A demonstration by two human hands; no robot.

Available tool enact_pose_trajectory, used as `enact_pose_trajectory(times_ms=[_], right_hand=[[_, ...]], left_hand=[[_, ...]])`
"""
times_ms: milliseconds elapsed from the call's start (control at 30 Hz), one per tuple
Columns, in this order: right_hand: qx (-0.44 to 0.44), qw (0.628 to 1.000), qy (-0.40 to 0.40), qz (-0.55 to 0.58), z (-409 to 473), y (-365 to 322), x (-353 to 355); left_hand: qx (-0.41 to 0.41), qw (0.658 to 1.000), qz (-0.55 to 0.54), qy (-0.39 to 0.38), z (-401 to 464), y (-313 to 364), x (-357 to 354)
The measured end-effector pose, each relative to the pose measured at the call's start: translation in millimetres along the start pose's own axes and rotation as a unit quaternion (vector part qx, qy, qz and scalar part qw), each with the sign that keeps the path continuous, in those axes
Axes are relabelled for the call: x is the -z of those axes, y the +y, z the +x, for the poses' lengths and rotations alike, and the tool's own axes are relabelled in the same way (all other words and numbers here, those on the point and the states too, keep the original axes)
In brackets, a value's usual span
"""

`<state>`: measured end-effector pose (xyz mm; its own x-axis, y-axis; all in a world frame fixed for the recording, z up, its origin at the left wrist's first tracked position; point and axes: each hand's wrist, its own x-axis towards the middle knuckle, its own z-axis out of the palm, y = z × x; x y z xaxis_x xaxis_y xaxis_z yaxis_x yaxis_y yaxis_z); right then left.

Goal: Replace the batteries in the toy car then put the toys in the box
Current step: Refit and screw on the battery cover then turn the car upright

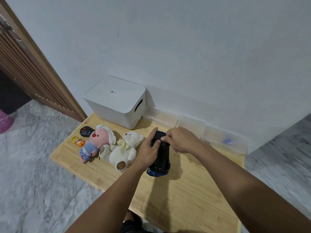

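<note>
Two bare forearms rise from the bottom edge toward the middle of the frame, over a light wooden table [176,199]. At the centre lies the toy car [160,158], belly up, black underside showing, its blue body against the tabletop. The left hand [148,152] rests on the car's left side, forefinger stretched along its far end, thumb pressing on the underside. The right hand [181,140] meets it from the right, fingers curled down and pinching at the car's far part; what they grip is too small to tell. Left of the car lie a white teddy bear [124,150], a pink plush [96,142], a small orange figure [78,141] and a black remote [85,131]. Beyond, against the wall, stands the lidded white box [116,101]; to the right, clear plastic containers [223,137]
</note>
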<state>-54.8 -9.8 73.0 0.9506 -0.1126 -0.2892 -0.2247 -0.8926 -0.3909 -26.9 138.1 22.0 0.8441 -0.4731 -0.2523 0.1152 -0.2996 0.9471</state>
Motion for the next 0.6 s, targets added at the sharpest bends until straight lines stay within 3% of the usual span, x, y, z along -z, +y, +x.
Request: enact_pose_trajectory(times_ms=[167,333,600], right_hand=[[-0.050,0.989,0.005,0.136,0.6,12.5,-6.9],[-0.134,0.932,0.060,0.331,-3.2,21.3,-28.0],[-0.098,0.938,0.099,0.318,-21.6,1.6,-63.0]], left_hand=[[0.062,0.997,-0.044,0.015,2.4,1.6,4.1],[0.101,0.989,-0.105,0.024,4.0,-3.3,10.2],[0.189,0.965,-0.177,0.041,1.2,-8.7,6.9]])
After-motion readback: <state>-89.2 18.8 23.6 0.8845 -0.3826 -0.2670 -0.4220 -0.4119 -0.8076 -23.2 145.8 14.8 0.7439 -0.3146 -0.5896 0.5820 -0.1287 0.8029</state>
